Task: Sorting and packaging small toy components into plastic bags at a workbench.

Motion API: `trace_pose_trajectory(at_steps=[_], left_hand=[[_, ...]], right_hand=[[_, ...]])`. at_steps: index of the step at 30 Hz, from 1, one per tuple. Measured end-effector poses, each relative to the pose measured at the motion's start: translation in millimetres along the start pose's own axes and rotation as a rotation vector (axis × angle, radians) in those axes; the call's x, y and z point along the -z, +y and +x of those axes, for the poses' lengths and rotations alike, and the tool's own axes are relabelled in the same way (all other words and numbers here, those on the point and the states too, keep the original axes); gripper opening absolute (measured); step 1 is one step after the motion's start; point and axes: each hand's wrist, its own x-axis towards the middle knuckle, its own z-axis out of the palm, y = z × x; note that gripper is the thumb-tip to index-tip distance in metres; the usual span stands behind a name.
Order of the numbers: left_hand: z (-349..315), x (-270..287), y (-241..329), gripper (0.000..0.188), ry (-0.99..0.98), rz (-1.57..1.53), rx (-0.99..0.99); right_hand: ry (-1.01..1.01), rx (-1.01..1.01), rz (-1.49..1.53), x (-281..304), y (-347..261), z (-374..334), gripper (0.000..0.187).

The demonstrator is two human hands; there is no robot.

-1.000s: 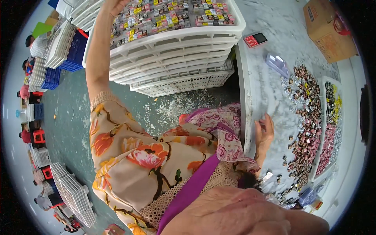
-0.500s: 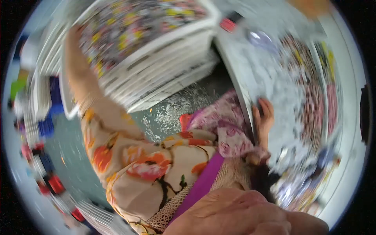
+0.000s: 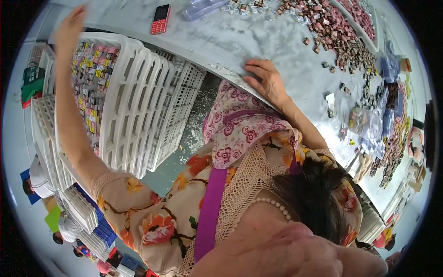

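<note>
My left arm reaches out at the far left, and my left hand (image 3: 71,30) is beside the far end of the top white plastic basket (image 3: 113,120). Motion softens its fingers, so I cannot tell whether it grips anything. The basket is full of small packed pieces (image 3: 90,87) in pink, yellow and grey, and it tops a stack of slotted baskets. My right hand (image 3: 267,83) rests on the near edge of the grey-white table (image 3: 203,46), fingers bent and apart, with nothing in them.
A red keypad phone (image 3: 160,20) lies on the table near a clear plastic tray (image 3: 203,8). Heaps of small pink and dark pieces (image 3: 334,34) cover its right side, beside plastic bags (image 3: 367,122). More basket stacks (image 3: 78,207) and people are at the left.
The view has swung round, so the basket stack appears farther left and the table fills the top. My left hand shows higher in the picture; my right hand stays at the table edge.
</note>
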Motion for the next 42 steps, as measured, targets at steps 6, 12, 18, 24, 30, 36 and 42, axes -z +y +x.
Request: trace_pose_trajectory(at_steps=[6,12,18,24,30,36,42], left_hand=[[-9,-183,210,0.028,-0.453,0.116,-0.333],[-16,-251,212,0.018,-0.166,0.316,-0.26],[-26,-247,210,0.02,-0.016,0.236,-0.269],[-30,-242,213,0.014,-0.004,0.316,-0.236],[-26,-229,203,0.015,-0.015,0.309,-0.263],[-52,-202,266,0.009,0.026,-0.027,-0.336],[-127,-205,369,0.018,-0.104,-0.352,-0.794]], right_hand=[[0.062,0.074,0.134,-12,0,5,0.023],[0.085,0.04,0.187,-9,4,0,0.023],[0.122,0.07,0.2,-17,8,0,0.022],[0.151,0.074,0.264,-18,8,0,0.024],[0.152,0.103,0.246,-16,6,0,0.021],[0.111,-0.03,0.269,35,2,-16,0.024],[0.444,-0.45,-0.064,133,74,-68,0.024]])
